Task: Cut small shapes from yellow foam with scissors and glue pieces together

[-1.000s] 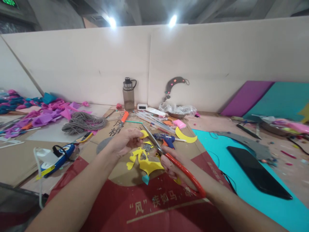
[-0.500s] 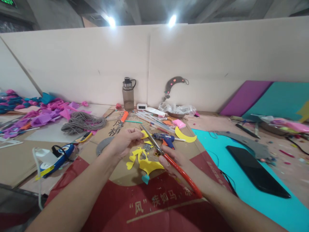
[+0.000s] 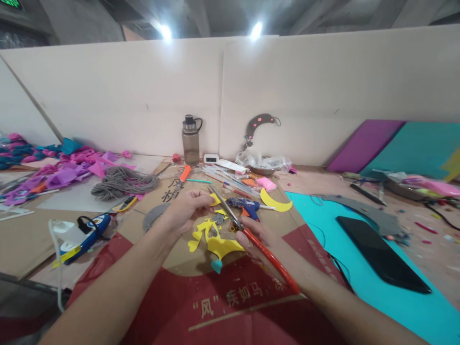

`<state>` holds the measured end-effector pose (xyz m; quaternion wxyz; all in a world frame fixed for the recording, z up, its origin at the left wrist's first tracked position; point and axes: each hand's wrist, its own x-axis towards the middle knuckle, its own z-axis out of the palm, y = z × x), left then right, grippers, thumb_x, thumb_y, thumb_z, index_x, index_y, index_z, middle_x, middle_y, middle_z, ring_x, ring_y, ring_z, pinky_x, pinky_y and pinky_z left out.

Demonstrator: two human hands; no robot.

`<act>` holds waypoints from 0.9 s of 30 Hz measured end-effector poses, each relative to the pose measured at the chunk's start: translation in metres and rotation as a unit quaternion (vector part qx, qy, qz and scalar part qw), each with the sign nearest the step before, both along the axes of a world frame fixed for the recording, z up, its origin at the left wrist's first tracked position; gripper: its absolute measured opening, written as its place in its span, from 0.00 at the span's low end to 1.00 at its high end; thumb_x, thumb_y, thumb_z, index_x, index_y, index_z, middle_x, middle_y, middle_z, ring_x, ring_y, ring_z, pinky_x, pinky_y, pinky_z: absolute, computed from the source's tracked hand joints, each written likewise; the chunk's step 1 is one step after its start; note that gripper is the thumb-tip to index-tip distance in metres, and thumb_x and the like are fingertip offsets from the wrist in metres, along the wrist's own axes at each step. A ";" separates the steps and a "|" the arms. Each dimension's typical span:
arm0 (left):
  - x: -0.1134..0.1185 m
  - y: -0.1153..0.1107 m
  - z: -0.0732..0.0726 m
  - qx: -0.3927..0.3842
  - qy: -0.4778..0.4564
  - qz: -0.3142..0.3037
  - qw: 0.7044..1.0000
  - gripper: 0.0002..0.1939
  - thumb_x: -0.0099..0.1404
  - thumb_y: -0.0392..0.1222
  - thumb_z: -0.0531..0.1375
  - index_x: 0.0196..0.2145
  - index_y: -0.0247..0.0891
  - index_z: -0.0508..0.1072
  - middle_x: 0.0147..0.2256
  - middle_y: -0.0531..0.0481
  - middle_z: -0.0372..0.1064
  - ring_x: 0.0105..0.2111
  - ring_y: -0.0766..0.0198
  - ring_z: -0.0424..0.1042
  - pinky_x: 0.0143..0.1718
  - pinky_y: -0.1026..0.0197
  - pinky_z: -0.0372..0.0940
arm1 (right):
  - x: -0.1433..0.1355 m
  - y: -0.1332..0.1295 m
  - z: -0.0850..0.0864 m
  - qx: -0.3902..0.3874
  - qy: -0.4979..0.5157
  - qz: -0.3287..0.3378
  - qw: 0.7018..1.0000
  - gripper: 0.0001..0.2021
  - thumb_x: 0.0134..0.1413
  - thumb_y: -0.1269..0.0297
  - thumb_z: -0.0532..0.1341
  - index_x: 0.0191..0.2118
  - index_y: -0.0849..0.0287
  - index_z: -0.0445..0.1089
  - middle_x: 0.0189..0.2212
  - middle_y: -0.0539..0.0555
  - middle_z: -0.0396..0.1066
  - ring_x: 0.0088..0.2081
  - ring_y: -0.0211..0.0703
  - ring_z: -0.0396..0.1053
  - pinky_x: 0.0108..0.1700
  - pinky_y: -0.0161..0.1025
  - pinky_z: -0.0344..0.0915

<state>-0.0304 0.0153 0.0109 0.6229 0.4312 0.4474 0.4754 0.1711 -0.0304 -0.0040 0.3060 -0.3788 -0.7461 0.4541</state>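
Red-handled scissors (image 3: 268,254) are in my right hand (image 3: 260,239), their blades pointing up and left. My left hand (image 3: 189,208) pinches a small yellow piece (image 3: 216,199) beside the blade tips. Below the blades lie yellow scraps (image 3: 224,245), a yellow heart shape (image 3: 194,242) and a small teal piece (image 3: 217,266). Just beyond the scissors is a blue glue gun (image 3: 247,206), with a yellow crescent (image 3: 276,201) to its right. A grey round piece (image 3: 154,215) is partly hidden behind my left wrist.
Behind stand a bottle (image 3: 190,143) and a small white clock (image 3: 211,159). Grey cord (image 3: 124,183) and a blue power strip (image 3: 86,238) are on the left. A black phone (image 3: 383,254) lies on a turquoise sheet (image 3: 413,316) at right. An orange cutter (image 3: 185,175) lies ahead.
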 end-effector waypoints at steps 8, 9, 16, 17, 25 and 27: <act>0.001 -0.001 0.001 0.002 -0.012 -0.002 1.000 0.11 0.44 0.39 0.69 0.17 0.33 0.70 0.18 0.52 0.66 0.19 0.73 0.63 0.24 0.68 0.59 | -0.001 -0.001 0.000 -0.002 0.007 -0.002 1.000 0.21 0.56 0.44 0.55 0.40 0.59 0.68 0.28 0.50 0.63 0.31 0.39 0.62 0.33 0.35 0.60; 0.001 -0.002 0.001 0.002 -0.013 -0.002 1.000 0.11 0.44 0.39 0.69 0.18 0.33 0.70 0.18 0.52 0.66 0.19 0.73 0.63 0.24 0.69 0.59 | -0.001 -0.001 0.000 -0.006 0.008 -0.001 1.000 0.21 0.56 0.44 0.55 0.40 0.58 0.67 0.28 0.50 0.63 0.31 0.39 0.62 0.33 0.35 0.60; 0.001 -0.002 0.000 -0.001 -0.024 -0.008 1.000 0.10 0.45 0.38 0.68 0.18 0.33 0.70 0.18 0.52 0.66 0.18 0.73 0.62 0.22 0.68 0.57 | -0.004 -0.003 -0.004 -0.053 0.047 0.005 0.997 0.23 0.56 0.42 0.55 0.43 0.58 0.67 0.23 0.47 0.57 0.30 0.38 0.60 0.32 0.34 0.59; 0.001 -0.002 0.000 -0.002 -0.026 -0.007 1.000 0.10 0.45 0.38 0.68 0.18 0.33 0.70 0.18 0.52 0.66 0.18 0.73 0.62 0.21 0.68 0.57 | -0.004 -0.004 -0.004 -0.056 0.049 0.007 0.997 0.23 0.56 0.43 0.55 0.43 0.59 0.66 0.22 0.47 0.56 0.30 0.38 0.60 0.32 0.34 0.58; 0.004 -0.005 0.003 -0.005 -0.033 0.005 0.999 0.11 0.43 0.38 0.69 0.18 0.33 0.69 0.17 0.52 0.66 0.17 0.73 0.61 0.21 0.68 0.56 | -0.005 -0.005 -0.005 -0.058 0.068 -0.003 0.996 0.22 0.54 0.43 0.58 0.42 0.58 0.67 0.21 0.46 0.55 0.28 0.37 0.57 0.31 0.33 0.57; 0.004 -0.006 0.003 -0.001 -0.037 0.009 0.999 0.11 0.43 0.38 0.69 0.18 0.33 0.69 0.17 0.53 0.66 0.18 0.73 0.62 0.21 0.68 0.57 | -0.005 -0.005 -0.005 -0.061 0.071 -0.001 0.996 0.22 0.55 0.44 0.57 0.43 0.58 0.67 0.21 0.46 0.55 0.27 0.36 0.56 0.30 0.33 0.57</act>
